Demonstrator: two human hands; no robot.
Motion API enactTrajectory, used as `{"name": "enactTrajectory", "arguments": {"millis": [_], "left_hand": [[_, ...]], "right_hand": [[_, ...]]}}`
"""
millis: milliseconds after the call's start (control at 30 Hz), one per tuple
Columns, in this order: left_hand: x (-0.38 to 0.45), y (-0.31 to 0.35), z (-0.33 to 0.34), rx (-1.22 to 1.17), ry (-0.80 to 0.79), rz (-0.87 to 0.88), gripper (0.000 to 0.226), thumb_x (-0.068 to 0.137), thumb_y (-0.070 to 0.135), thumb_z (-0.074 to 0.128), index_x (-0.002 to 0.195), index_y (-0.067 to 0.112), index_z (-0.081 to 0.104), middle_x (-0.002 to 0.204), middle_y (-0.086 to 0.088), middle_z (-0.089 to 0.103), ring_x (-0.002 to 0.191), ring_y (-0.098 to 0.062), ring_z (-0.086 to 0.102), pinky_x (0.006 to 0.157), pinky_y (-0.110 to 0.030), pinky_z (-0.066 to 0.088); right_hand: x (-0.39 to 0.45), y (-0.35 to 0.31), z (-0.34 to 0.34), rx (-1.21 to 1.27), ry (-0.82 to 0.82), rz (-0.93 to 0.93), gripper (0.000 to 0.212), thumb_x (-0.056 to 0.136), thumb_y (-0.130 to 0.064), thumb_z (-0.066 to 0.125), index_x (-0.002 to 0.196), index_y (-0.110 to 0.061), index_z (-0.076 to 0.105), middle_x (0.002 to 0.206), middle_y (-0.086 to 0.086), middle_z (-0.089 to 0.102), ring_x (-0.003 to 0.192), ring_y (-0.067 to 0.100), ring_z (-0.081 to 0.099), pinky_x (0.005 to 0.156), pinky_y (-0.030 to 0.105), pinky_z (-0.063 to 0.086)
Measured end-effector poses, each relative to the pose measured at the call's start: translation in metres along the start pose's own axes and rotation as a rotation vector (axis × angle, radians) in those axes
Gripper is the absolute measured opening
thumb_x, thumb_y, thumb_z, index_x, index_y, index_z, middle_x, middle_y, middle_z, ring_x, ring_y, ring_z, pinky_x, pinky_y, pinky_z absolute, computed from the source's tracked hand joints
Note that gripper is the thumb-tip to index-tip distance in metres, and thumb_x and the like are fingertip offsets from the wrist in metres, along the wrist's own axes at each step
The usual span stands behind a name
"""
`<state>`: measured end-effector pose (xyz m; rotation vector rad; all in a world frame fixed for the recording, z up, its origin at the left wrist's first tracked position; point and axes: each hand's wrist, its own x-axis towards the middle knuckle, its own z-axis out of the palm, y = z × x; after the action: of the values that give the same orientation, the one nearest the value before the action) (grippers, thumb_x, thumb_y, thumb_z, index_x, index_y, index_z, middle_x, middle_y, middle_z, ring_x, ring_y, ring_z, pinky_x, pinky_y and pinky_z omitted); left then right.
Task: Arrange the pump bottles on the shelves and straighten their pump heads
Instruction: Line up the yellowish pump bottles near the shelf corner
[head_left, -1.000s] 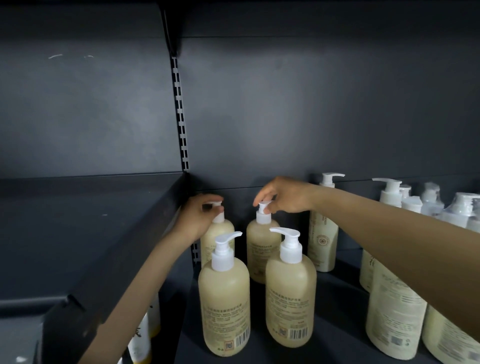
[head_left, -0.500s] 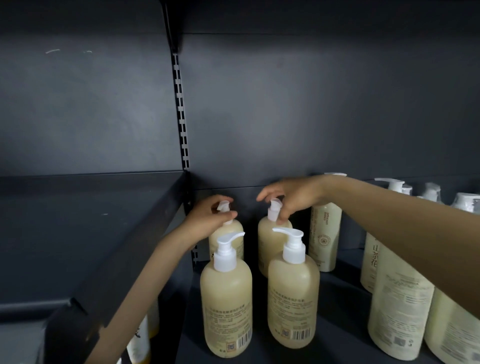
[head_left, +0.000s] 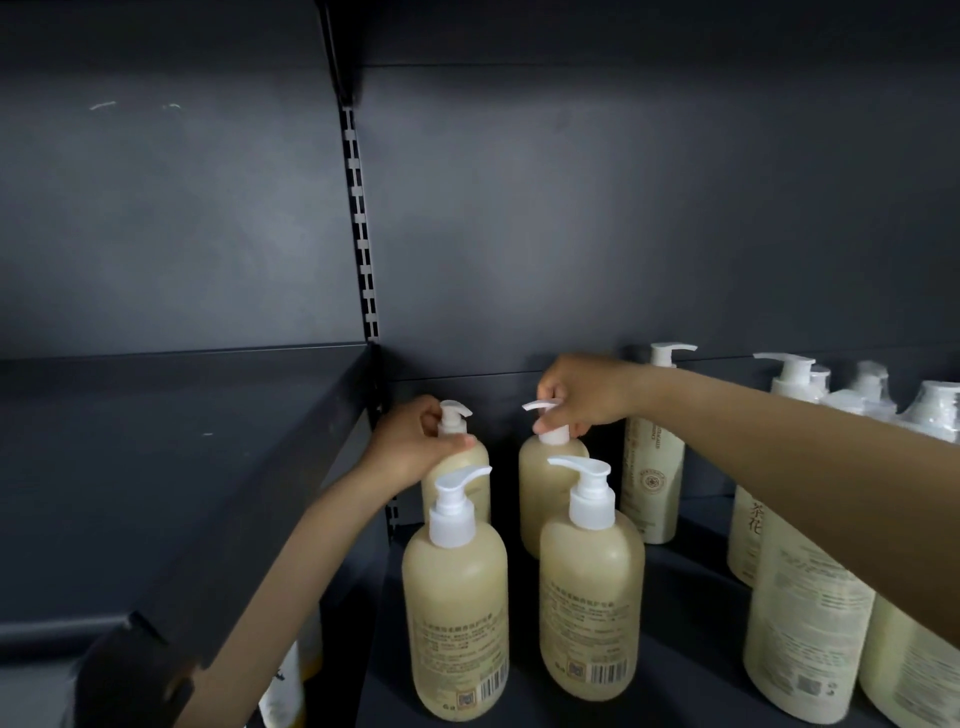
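The left hand (head_left: 415, 441) pinches the rear-left bottle's pump (head_left: 453, 415); the right hand (head_left: 582, 397) pinches the rear-right bottle's pump (head_left: 545, 415). Both stand against the shelf's back panel (head_left: 623, 234), behind two front bottles (head_left: 457, 613). The higher shelf's edge (head_left: 260, 519) crowds the left forearm. Paler bottles (head_left: 810, 623) are partly hidden by the right arm or cut off at the frame's edge.

Both rear pump heads have turned: left hand's (head_left: 410, 447) spout points right, right hand's (head_left: 582, 397) left.
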<state>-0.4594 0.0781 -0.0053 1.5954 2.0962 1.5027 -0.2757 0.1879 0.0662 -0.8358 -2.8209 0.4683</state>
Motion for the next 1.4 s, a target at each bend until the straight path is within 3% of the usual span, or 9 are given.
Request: {"name": "enactTrajectory", "arguments": {"millis": [233,433,633,767,900,1000,1100,1267,1400], "left_hand": [[0.001,0.001,-0.003,-0.133,-0.161,0.044,0.030,0.082,-0.003,0.063,0.086,0.027,0.059,0.083,0.016,0.059,0.075,0.004,0.055,0.062,0.002,0.042],[0.011,-0.004,0.000,-0.094,-0.117,0.041,0.031,0.081,-0.003,0.064,0.087,0.027,0.058,0.094,0.003,0.060,0.083,-0.006,0.055,0.064,0.001,0.040],[0.014,-0.008,0.000,-0.098,-0.145,0.028,0.028,0.081,-0.004,0.064,0.094,0.020,0.059,0.084,0.009,0.060,0.067,0.012,0.057,0.061,0.002,0.041],[0.009,-0.007,0.002,-0.115,-0.120,0.024,0.032,0.081,-0.001,0.064,0.084,0.031,0.059,0.082,0.013,0.060,0.074,0.005,0.055,0.062,0.002,0.041],[-0.003,-0.004,0.001,-0.114,-0.096,0.000,0.027,0.084,0.001,0.061,0.097,0.024,0.062,0.097,0.006,0.065,0.093,-0.008,0.060,0.079,-0.004,0.043],[-0.029,0.001,-0.006,-0.290,-0.056,-0.055,0.040,0.086,-0.004,0.058,0.126,0.000,0.052,0.126,-0.006,0.056,0.120,-0.017,0.051,0.102,-0.024,0.039],[-0.069,0.003,-0.016,-0.458,-0.068,-0.110,0.043,0.088,-0.005,0.053,0.129,0.007,0.049,0.124,0.002,0.053,0.117,-0.009,0.049,0.093,-0.014,0.044],[-0.111,0.000,-0.028,-0.667,-0.222,-0.154,0.036,0.081,-0.007,0.055,0.112,0.010,0.061,0.099,0.000,0.072,0.090,-0.009,0.068,0.072,-0.010,0.053],[-0.123,0.009,-0.037,-0.673,-0.368,-0.125,0.055,0.071,0.009,0.061,0.126,0.004,0.055,0.122,-0.010,0.066,0.115,-0.018,0.061,0.090,-0.017,0.052]], "right_hand": [[-0.005,0.006,0.006,0.187,-0.043,0.011,0.023,0.078,0.003,0.070,0.080,-0.017,0.058,0.092,0.006,0.060,0.081,0.017,0.059,0.074,0.030,0.055],[0.007,0.003,0.019,0.179,0.085,0.050,0.016,0.077,-0.005,0.073,0.081,-0.014,0.060,0.088,0.012,0.063,0.076,0.022,0.059,0.073,0.039,0.056],[0.009,0.002,0.023,0.203,0.081,0.046,0.018,0.080,-0.008,0.071,0.081,-0.015,0.054,0.081,0.004,0.058,0.077,0.022,0.058,0.073,0.042,0.056],[0.007,0.005,0.025,0.262,0.056,0.044,0.018,0.082,-0.006,0.068,0.091,-0.011,0.053,0.078,0.000,0.057,0.082,0.021,0.057,0.080,0.047,0.055],[-0.001,0.004,0.024,0.214,0.055,0.041,0.022,0.082,-0.009,0.068,0.099,-0.012,0.055,0.096,0.011,0.062,0.090,0.026,0.059,0.082,0.041,0.049],[-0.019,0.001,0.011,0.087,0.063,0.056,0.056,0.084,-0.018,0.069,0.134,-0.016,0.043,0.127,0.008,0.057,0.116,0.023,0.055,0.097,0.032,0.041],[-0.054,-0.004,-0.007,0.304,0.070,0.056,0.063,0.087,-0.013,0.065,0.141,-0.020,0.035,0.138,0.007,0.048,0.120,0.018,0.051,0.097,0.026,0.042],[-0.110,-0.015,-0.028,0.529,-0.122,0.013,0.059,0.087,0.017,0.046,0.131,-0.021,0.050,0.135,-0.005,0.053,0.123,0.013,0.052,0.098,0.030,0.046],[-0.131,-0.029,-0.023,0.486,-0.262,-0.041,0.062,0.085,0.015,0.051,0.131,-0.025,0.050,0.135,-0.012,0.052,0.122,0.006,0.053,0.095,0.026,0.049]]}}
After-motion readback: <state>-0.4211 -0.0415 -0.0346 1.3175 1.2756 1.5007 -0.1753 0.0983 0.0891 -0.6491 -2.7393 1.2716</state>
